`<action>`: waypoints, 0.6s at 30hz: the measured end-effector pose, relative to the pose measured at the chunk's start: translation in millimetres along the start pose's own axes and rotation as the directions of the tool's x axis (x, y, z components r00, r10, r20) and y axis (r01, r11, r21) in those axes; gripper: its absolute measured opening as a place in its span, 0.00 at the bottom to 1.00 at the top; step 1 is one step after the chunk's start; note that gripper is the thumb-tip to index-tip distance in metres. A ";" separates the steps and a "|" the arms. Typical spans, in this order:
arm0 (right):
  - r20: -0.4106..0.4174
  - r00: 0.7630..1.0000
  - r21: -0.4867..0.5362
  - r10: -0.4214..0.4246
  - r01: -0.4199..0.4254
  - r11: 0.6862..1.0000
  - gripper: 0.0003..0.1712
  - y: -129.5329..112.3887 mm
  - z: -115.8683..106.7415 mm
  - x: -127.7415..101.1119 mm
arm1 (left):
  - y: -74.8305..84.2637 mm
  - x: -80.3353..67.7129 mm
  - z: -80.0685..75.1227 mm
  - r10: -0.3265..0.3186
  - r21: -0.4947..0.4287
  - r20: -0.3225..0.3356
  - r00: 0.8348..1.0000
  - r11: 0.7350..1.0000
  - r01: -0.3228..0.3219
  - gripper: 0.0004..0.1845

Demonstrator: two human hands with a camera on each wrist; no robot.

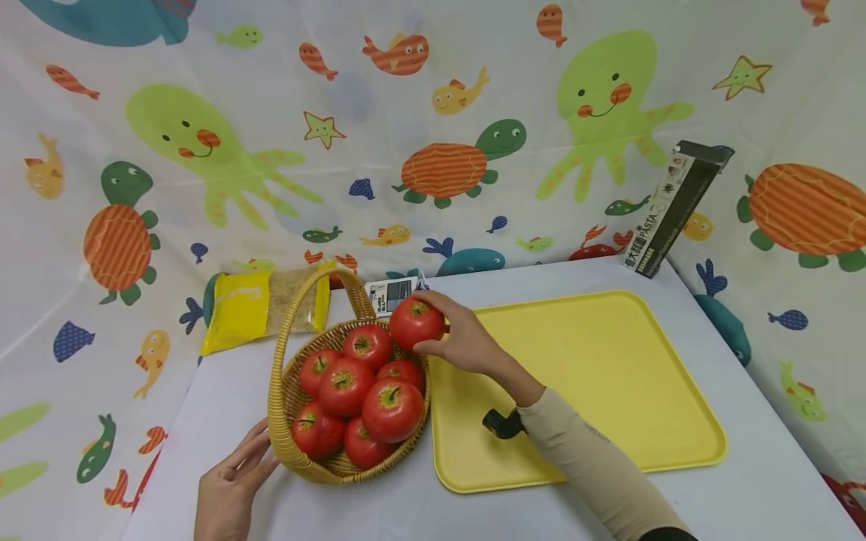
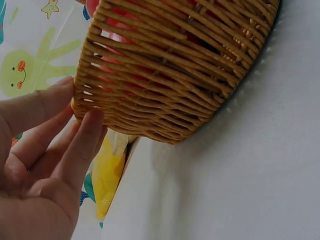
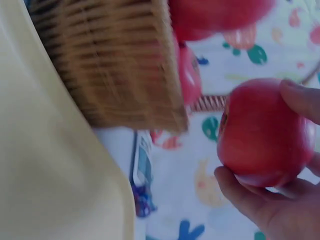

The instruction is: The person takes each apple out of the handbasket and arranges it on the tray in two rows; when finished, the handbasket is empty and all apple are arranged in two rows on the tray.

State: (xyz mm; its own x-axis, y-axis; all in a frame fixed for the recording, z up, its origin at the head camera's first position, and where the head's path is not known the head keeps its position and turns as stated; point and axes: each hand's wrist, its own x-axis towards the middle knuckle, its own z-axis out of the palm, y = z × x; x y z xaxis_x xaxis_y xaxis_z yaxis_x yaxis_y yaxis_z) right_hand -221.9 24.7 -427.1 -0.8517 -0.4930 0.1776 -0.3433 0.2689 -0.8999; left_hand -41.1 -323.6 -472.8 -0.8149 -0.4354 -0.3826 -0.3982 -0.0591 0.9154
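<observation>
— What does the table [image 1: 744, 481] look like?

— Pale grey, smooth, with a sea-creature cloth [image 1: 406, 113] hung behind and down both sides: octopuses, turtles, fish, starfish.

— And what stands on it?

— A wicker basket [image 1: 280, 398] full of tomatoes [image 1: 368, 391] at the left, and a yellow tray [image 1: 609, 376] touching its right side. A yellow bag [image 1: 260, 304] lies behind the basket, a small packet [image 1: 391, 293] beside the handle, and a dark pasta box [image 1: 673, 207] leans on the cloth at the far right corner.

— The hands?

— The right hand [image 1: 467, 342] has its fingers and thumb curled round one tomato [image 1: 416, 321], held just above the basket's far right rim, next to the tray's corner. The left hand [image 1: 230, 481] lies with straight fingers [image 2: 82, 145] touching the basket's near left wall, gripping nothing.

— Anything on the tray?

— A black wrist mount [image 1: 502, 423] shows above it, on the sleeve [image 1: 588, 458].
</observation>
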 end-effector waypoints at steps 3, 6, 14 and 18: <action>-0.100 0.995 0.009 0.023 -0.022 1.000 0.44 5.2 -13.5 0.9 | -0.5 -0.4 0.4 0.005 0.000 -0.004 1.000 1.000 -0.005 0.30; -0.174 0.982 0.002 0.066 -0.067 0.998 0.43 14.7 -24.6 1.3 | -1.0 -0.6 1.6 0.037 -0.025 -0.004 0.999 0.999 -0.037 0.30; -0.197 0.957 -0.037 0.211 -0.222 0.974 0.44 46.3 -28.2 -0.8 | -3.1 0.0 1.6 0.081 -0.044 -0.005 0.997 0.996 -0.082 0.30; -0.177 0.958 -0.060 0.226 -0.240 0.969 0.44 60.8 -21.5 0.7 | -3.7 0.9 3.1 0.083 -0.039 0.001 0.997 0.996 -0.083 0.29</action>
State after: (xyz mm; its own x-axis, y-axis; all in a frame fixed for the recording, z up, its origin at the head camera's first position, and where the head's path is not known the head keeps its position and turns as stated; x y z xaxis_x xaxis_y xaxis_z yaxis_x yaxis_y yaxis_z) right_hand -251.9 58.5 -473.2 -0.9637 -0.2645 0.0372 -0.1520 0.4285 -0.8906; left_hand -41.7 -321.0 -476.9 -0.8457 -0.4377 -0.3052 -0.3121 -0.0581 0.9483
